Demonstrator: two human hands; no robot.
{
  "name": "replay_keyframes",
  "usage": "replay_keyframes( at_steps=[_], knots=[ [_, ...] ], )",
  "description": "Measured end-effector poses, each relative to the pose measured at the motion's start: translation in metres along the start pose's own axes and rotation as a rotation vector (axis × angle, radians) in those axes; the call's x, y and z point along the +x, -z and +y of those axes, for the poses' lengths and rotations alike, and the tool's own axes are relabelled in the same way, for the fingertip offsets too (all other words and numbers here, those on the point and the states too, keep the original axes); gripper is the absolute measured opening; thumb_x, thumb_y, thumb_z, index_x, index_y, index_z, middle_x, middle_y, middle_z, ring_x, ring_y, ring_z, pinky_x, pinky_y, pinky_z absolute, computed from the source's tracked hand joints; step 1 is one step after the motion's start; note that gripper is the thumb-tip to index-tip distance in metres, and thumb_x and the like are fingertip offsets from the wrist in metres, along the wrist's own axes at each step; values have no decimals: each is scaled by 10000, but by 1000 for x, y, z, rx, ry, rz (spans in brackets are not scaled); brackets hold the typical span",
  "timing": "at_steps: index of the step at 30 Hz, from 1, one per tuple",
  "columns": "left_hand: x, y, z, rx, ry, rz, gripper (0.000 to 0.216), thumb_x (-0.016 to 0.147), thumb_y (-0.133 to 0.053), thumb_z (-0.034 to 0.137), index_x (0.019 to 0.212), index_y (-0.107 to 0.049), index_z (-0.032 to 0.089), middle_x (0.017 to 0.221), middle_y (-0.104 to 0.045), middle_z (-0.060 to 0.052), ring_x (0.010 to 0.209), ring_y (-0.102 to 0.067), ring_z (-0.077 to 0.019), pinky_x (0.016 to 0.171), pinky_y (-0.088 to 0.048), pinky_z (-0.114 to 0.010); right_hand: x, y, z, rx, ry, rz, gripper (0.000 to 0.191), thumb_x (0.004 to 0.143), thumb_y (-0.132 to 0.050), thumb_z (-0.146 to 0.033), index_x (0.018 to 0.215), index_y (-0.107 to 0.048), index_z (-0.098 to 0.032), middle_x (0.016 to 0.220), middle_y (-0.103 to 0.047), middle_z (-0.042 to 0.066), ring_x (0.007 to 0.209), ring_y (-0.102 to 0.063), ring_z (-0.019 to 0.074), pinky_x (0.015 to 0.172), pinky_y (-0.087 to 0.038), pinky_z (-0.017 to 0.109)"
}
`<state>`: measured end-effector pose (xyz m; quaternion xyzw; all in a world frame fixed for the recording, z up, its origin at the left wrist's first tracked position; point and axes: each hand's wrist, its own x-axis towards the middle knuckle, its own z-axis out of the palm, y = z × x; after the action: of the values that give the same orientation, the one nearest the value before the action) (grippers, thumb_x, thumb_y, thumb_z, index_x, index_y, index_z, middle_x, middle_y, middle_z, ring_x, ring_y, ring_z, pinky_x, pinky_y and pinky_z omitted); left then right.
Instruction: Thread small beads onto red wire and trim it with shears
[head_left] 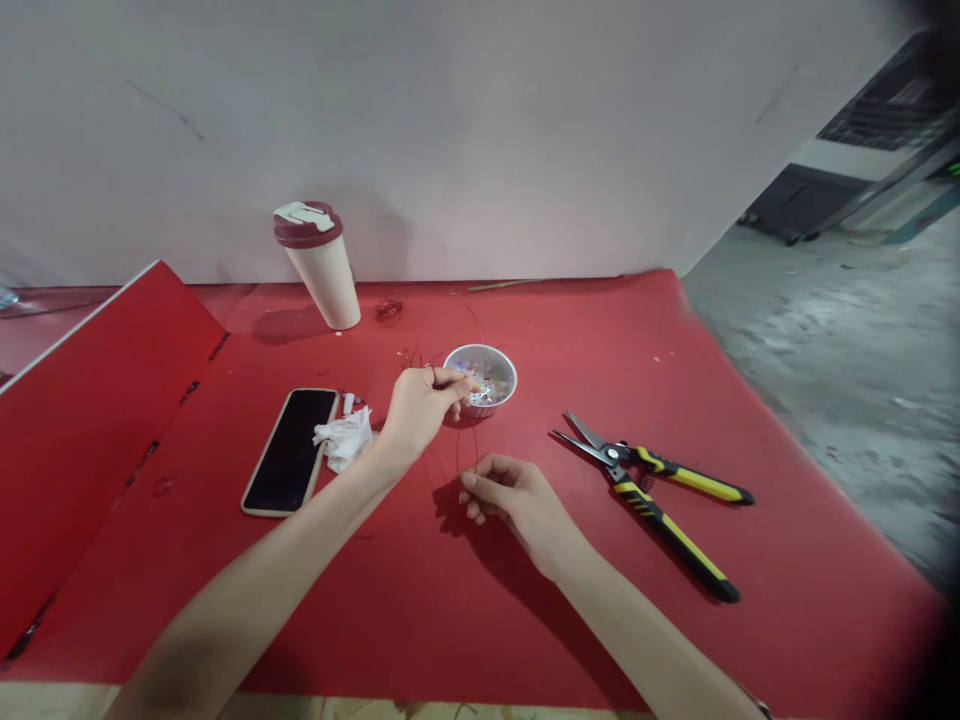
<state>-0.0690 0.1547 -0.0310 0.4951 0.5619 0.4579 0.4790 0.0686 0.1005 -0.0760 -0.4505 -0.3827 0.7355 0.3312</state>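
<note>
My left hand [424,405] reaches to the small white bowl [501,368] of tiny beads, fingertips pinched at its near rim. What the pinch holds is too small to make out. My right hand [510,495] rests on the red table cover [570,600] just below the bowl, fingers curled around a thin dark wire [459,450] that loops up toward my left hand.
Yellow-and-black snips [660,490] lie open to the right. A phone [292,450] lies face up on the left beside crumpled white tissue [343,438]. A cream tumbler with maroon lid [319,262] stands at the back. A raised red panel [90,400] borders the left.
</note>
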Motion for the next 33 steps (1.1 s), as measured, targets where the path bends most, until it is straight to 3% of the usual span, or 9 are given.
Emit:
replay_keyframes(
  at_steps=[6, 10, 13, 17, 24, 33],
  knots=[
    [2, 1, -1, -81, 31, -24, 164, 723, -622, 260, 617, -669, 145, 458, -506, 35, 476, -453, -76, 588, -378, -240, -1, 0, 1, -55, 59, 25, 283, 666, -720, -413, 650, -601, -157, 613, -605, 6, 561, -538, 118, 607, -420, 287],
    [2, 2, 0, -117, 54, -61, 179, 717, -630, 250, 577, -651, 138, 455, -504, 31, 469, -457, -76, 598, -393, -246, 0, 5, 1, -19, 100, 46, 401, 777, -555, -538, 786, -687, -159, 716, -594, 42, 677, -519, 153, 659, -396, 303],
    [1, 2, 1, -130, 69, -95, 172, 710, -632, 239, 573, -649, 137, 466, -510, 29, 457, -446, -69, 584, -402, -244, 1, 11, -2, -11, 124, 65, 469, 809, -486, -565, 820, -709, -153, 608, -440, -3, 590, -391, 120, 580, -330, 278],
    [0, 0, 0, -178, 84, -171, 177, 691, -643, 237, 551, -634, 129, 489, -524, 20, 457, -443, -64, 565, -418, -243, 2, 16, -8, 29, 53, -81, 406, 781, -574, -515, 875, -689, -137, 560, -257, -60, 507, -212, 85, 481, -200, 258],
    [-1, -1, -4, -120, 116, -339, 152, 694, -661, 268, 650, -685, 125, 625, -605, -20, 487, -453, -56, 559, -441, -238, -1, 17, -10, -24, 38, -243, 302, 773, -625, -436, 893, -651, -159, 572, -372, -56, 498, -323, 70, 502, -239, 255],
    [-4, -4, -2, -44, 179, -424, 110, 703, -649, 216, 662, -692, 124, 499, -540, 16, 449, -452, -50, 499, -416, -206, -1, 14, -9, -189, 93, -161, 312, 774, -601, -465, 735, -590, -156, 542, -443, -48, 487, -388, 75, 506, -259, 255]
  ],
)
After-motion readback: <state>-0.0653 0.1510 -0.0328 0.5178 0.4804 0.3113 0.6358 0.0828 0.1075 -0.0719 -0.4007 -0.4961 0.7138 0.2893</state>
